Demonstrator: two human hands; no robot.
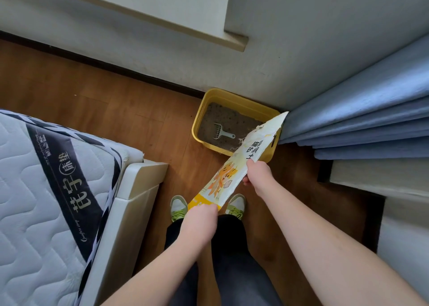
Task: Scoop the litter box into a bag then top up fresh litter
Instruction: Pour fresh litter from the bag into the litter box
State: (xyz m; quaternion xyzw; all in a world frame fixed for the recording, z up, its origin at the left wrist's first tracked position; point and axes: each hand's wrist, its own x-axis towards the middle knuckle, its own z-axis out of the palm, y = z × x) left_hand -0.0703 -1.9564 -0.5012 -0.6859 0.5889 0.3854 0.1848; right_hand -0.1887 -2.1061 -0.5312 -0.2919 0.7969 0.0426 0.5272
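Observation:
A yellow litter box [204, 111] stands on the wooden floor against the wall, filled with grey-brown litter. A pale blue-grey scoop [221, 131] lies on the litter. I hold a white and yellow litter bag [243, 162] slanted above the floor, its torn open top over the box's near right corner. My left hand [200, 215] grips the bag's yellow bottom end. My right hand [258, 173] grips the bag's right edge near its middle. The bag hides the box's near right part.
A mattress on a white bed frame [139, 185] fills the left. Blue curtains [359, 115] hang at the right, touching the box's corner. A window ledge [234, 41] juts out above. My feet in green-laced shoes [178, 206] stand on the floor below the bag.

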